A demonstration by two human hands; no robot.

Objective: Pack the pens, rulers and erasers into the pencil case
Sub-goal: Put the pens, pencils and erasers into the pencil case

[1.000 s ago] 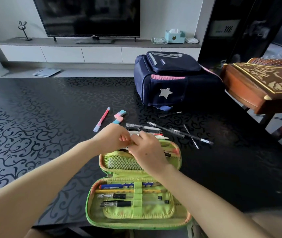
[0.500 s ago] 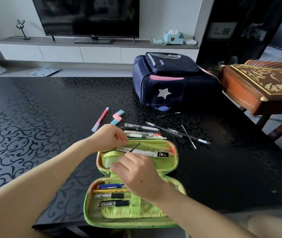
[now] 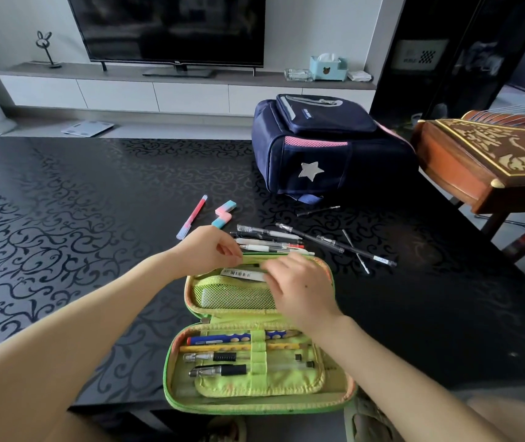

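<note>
Both hands meet at the far half of the case [image 3: 254,400]. The right hand [image 3: 302,290] pinches a flat white packet [image 3: 242,274] with a barcode on it and pushes it in behind the mesh pocket [image 3: 232,296]. The left hand [image 3: 210,250] is curled up just beside it, at the case's top edge; I cannot tell if it holds the edge or only rests there.

The green case lies open on the black table [image 3: 63,218], right under the hands. Near the person, below the grip, four pens sit tucked under the strap [image 3: 258,349]. So some packing looks done.

A lot looks left. Just past the hands lies a bunch of pens [image 3: 270,242]. More thin pens [image 3: 344,247] lie to the right of those. Farther out on the left are a pink pen [image 3: 192,216] and two pink and blue erasers [image 3: 222,215]. I see no ruler for sure.
</note>
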